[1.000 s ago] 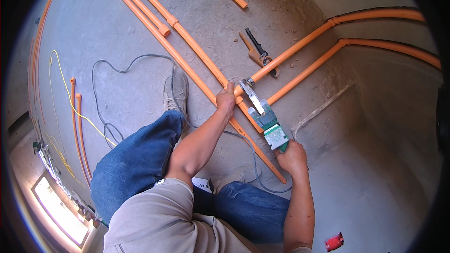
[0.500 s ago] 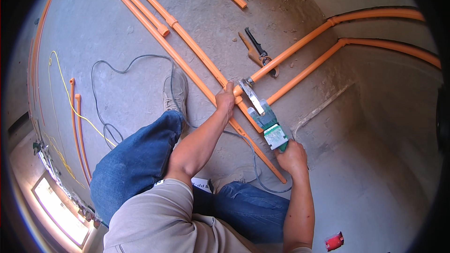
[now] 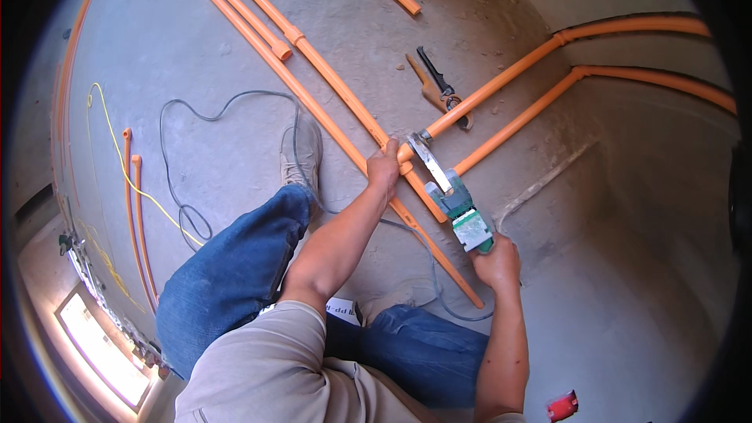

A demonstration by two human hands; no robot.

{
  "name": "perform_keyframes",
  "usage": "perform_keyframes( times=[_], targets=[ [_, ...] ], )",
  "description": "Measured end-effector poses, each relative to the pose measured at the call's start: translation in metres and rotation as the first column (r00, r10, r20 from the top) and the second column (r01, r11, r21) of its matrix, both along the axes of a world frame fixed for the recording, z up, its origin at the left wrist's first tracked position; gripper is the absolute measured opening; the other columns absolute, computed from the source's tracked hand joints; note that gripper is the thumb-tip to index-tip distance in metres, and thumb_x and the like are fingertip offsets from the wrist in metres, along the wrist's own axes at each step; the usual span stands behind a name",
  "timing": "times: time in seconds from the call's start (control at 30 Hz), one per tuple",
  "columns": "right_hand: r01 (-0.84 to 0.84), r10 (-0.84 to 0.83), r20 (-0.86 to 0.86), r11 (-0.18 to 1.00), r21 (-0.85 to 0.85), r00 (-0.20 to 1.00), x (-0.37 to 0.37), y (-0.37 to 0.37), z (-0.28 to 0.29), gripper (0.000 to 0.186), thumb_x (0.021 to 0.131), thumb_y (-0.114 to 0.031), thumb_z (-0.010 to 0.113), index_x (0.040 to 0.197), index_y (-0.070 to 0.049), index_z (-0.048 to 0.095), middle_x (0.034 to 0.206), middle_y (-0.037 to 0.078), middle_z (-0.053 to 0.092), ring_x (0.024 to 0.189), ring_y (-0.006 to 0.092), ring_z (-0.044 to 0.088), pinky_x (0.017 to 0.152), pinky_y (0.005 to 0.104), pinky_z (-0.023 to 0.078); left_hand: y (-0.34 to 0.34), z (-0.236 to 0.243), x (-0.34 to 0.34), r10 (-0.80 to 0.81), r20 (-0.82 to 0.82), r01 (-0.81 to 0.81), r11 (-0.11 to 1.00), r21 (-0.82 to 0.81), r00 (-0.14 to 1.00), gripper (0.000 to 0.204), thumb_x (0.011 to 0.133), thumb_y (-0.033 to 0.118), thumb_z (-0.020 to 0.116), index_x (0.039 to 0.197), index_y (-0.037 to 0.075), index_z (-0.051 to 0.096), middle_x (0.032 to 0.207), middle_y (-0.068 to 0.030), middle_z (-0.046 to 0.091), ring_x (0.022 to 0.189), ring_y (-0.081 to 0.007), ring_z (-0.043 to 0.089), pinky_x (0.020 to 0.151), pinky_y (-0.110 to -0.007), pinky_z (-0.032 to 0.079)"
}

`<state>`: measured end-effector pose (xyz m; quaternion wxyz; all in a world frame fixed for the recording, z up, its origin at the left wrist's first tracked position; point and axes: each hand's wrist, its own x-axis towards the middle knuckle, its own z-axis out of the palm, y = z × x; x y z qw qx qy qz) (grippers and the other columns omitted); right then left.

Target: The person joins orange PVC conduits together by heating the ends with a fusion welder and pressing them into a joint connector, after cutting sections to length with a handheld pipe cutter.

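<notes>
My left hand (image 3: pixel 383 163) is closed around an orange pipe (image 3: pixel 349 93) at a tee fitting (image 3: pixel 405 158). My right hand (image 3: pixel 496 262) grips the green handle of a pipe heating tool (image 3: pixel 471 230), whose metal plate (image 3: pixel 430 162) reaches up to the tee and a crossing orange pipe (image 3: pixel 501 81). Pipe cutters (image 3: pixel 439 86) with an orange-brown and black body lie just above that pipe. A second crossing pipe (image 3: pixel 540 116) runs beside the tool toward the right. A grey cable (image 3: pixel 442 301) loops below the tool and across the floor.
Loose orange pipes (image 3: pixel 235 12) lie at the upper left, with shorter lengths (image 3: pixel 139 211) at the left beside a yellow cord (image 3: pixel 110 121). A thin greyish strip (image 3: pixel 548 176) lies right of the tool, and a red object (image 3: pixel 562 406) at the lower right.
The whole view has shifted slightly, so pipes, tool and hands all sit a little to the right in the picture. Both hands keep the same grip.
</notes>
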<state>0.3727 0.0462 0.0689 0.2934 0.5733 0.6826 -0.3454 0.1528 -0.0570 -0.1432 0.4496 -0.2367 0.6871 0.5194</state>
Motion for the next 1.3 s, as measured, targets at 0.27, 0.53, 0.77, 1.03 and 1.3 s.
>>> perform_keyframes(
  times=[0.27,0.53,0.77,1.03,1.3],
  targets=[
    [0.054,-0.054,-0.021,0.998,-0.026,0.998,0.011,0.008,-0.006,0.038,0.074,-0.03,0.083,0.1,-0.005,0.074,0.099,0.023,0.074,0.1,0.0432,0.069,0.085,0.0514,0.054,0.004,0.02,0.001,-0.12,-0.144,0.102,0.986,-0.131,0.982,0.058,0.095,0.052,0.066,0.093,-0.006,0.073,0.088,-0.0128,0.069,0.082,-0.0193,0.062,0.077,-0.036,0.051],
    [0.073,-0.074,-0.026,0.997,-0.033,0.997,0.01,0.009,-0.006,0.038,0.072,-0.03,0.084,0.1,-0.006,0.075,0.099,0.022,0.075,0.1,0.0423,0.07,0.085,0.0504,0.054,-0.003,0.024,-0.008,-0.174,-0.132,0.156,0.979,-0.134,0.976,0.052,0.1,0.047,0.063,0.104,-0.005,0.072,0.097,-0.0102,0.07,0.089,-0.0164,0.062,0.082,-0.033,0.051],
    [0.074,-0.076,-0.042,0.996,-0.047,0.996,0.011,0.011,-0.007,0.037,0.072,-0.031,0.084,0.099,-0.006,0.075,0.098,0.022,0.075,0.099,0.0417,0.07,0.084,0.0498,0.054,-0.001,0.036,-0.009,-0.17,-0.114,0.156,0.98,-0.12,0.979,0.054,0.098,0.049,0.063,0.098,-0.004,0.072,0.091,-0.0091,0.068,0.084,-0.0163,0.059,0.079,-0.033,0.049],
    [0.08,-0.082,-0.047,0.996,-0.042,0.996,0.012,0.011,-0.006,0.039,0.071,-0.032,0.086,0.097,-0.005,0.075,0.097,0.022,0.075,0.098,0.0421,0.07,0.083,0.0501,0.054,0.001,0.039,-0.006,-0.206,-0.139,0.178,0.966,-0.188,0.969,0.054,0.098,0.049,0.063,0.095,-0.004,0.072,0.089,-0.0103,0.069,0.082,-0.0171,0.062,0.077,-0.034,0.05],
    [0.083,-0.086,-0.071,0.996,-0.033,0.994,0.011,0.006,-0.007,0.038,0.071,-0.03,0.086,0.095,-0.004,0.074,0.096,0.023,0.075,0.097,0.0426,0.07,0.082,0.0508,0.054,-0.003,0.017,-0.007,-0.256,-0.194,0.196,0.939,-0.281,0.947,0.057,0.097,0.05,0.064,0.094,-0.007,0.072,0.088,-0.0129,0.07,0.08,-0.019,0.064,0.075,-0.036,0.051]
  ],
)
